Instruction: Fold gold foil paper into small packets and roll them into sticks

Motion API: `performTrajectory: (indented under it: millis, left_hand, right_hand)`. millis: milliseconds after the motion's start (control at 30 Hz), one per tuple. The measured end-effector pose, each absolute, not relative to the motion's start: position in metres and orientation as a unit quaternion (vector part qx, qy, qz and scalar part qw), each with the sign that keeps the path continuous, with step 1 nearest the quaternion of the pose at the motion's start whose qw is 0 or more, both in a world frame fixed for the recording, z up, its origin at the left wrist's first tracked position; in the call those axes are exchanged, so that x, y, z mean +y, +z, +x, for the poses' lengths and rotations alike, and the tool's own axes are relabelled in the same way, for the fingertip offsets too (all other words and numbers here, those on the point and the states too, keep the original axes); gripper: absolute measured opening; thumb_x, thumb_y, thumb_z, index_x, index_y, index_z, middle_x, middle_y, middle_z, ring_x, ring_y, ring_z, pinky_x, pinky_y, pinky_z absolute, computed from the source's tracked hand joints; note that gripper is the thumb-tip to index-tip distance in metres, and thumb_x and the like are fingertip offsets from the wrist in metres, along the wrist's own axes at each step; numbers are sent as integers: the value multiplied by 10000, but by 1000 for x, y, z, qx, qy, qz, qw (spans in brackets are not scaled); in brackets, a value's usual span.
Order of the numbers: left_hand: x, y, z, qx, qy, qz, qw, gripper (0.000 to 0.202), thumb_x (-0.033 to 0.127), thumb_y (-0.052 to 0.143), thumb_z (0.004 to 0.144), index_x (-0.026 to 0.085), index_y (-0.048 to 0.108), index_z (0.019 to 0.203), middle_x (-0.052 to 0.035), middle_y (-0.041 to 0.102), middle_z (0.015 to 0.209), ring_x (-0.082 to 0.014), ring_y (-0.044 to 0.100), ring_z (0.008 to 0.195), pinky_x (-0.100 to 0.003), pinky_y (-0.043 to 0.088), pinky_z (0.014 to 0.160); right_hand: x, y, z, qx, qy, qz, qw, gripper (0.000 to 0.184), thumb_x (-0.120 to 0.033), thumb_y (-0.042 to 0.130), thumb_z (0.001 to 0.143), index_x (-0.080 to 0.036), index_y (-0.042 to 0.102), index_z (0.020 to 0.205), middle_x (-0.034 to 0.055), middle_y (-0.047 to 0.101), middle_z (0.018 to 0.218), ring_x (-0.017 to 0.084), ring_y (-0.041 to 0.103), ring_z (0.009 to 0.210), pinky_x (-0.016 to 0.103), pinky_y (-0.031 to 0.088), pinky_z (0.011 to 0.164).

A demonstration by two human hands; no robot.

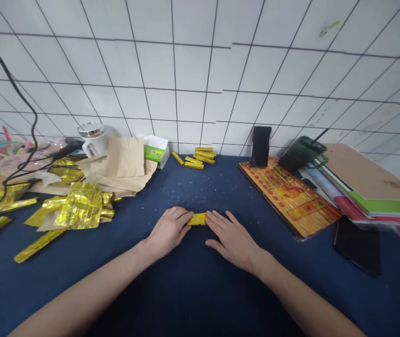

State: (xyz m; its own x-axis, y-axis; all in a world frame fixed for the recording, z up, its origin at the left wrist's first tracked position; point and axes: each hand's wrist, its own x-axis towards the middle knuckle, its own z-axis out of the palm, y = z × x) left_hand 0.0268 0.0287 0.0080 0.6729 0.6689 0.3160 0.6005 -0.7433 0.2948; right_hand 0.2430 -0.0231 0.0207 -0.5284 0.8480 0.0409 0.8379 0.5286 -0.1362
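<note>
A small folded gold foil paper [197, 219] lies on the dark blue table cloth [192, 290] at the centre. My left hand [169, 230] rests on its left end with the fingers bent down over it. My right hand [230, 238] lies flat at its right end, fingers stretched and pressing the paper's edge. Most of the paper is hidden under the fingertips. Several finished gold folded pieces [197, 158] lie in a small pile at the back by the wall.
Loose gold foil sheets [77, 206] and brown paper [124, 164] lie at the left, with a white mug [92, 138] and black cable [27, 140]. A gold-red printed stack [291, 196], upright phone [259, 145], dark cup [303, 152], books [368, 192] and flat phone [357, 245] fill the right.
</note>
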Motion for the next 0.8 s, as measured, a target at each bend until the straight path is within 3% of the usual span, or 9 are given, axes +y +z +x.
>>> performTrajectory:
  millis: [200,367,600,800]
  left_hand:
    - [28,9,28,355,188,911,96,256,157,493,832,185,562,1077,-57,579,951,-196,521,882,-362,445,798]
    - [30,10,27,367,189,903,116,245,177,501,835,180,570,1070,-49,578,956,-190,515,885,-355,438,810]
    - [34,15,25,356,177,909,127,272,213,436,881,167,534,1131,-52,590,949,-188,517,898,-343,436,823]
    - [34,14,26,347,150,922,89,364,285,553,823,181,508,1169,-66,566,986,-216,504,923,-366,437,812]
  right_hand:
    - [-15,19,244,-875,33,-476,87,371,-315,465,873,-152,506,1204,95,468,1322,240,427,1201,460,356,979]
    - [0,19,240,-884,20,-449,130,209,-173,510,841,-154,603,1027,76,621,1073,204,541,968,368,440,866]
    - [14,18,238,-898,-9,-418,135,223,-166,413,885,-160,635,910,67,608,888,180,501,794,322,446,743]
    - [16,18,236,-896,-19,-428,119,241,-180,403,889,-171,635,826,60,582,841,172,483,767,306,431,713]
